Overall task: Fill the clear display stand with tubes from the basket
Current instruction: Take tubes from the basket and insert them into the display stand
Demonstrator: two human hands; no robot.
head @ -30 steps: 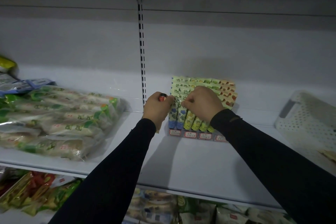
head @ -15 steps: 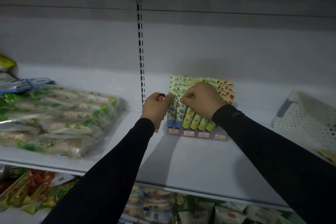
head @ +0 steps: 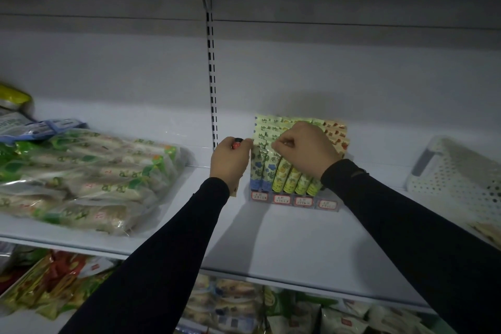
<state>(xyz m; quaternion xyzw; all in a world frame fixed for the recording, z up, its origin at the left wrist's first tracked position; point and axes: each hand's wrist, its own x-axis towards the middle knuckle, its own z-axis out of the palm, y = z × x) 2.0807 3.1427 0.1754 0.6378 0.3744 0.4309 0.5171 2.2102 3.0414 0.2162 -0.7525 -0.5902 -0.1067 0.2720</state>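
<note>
The clear display stand [head: 294, 201] sits on the white shelf against the back wall, with red price labels along its front. Rows of tubes [head: 287, 179] stand in it, blue-patterned on the left, green-yellow in the middle, orange ones at the right rear. My left hand [head: 230, 163] is at the stand's left edge, closed around a tube with a red cap [head: 237, 143]. My right hand [head: 305, 153] is over the stand, its fingers pinched on the flat top of a tube in the front rows. The white perforated basket [head: 458, 179] lies at the far right.
A pile of clear bags of green-labelled packets [head: 84, 176] covers the shelf's left part. Bare white shelf [head: 271, 241] lies in front of the stand. The lower shelf holds more packaged goods [head: 238, 304]. A slotted upright [head: 211, 76] runs up the back wall.
Both hands stay at the stand; my right hand has shifted slightly along the tube tops. The view has tilted a little, so the stand sits higher in the frame.
</note>
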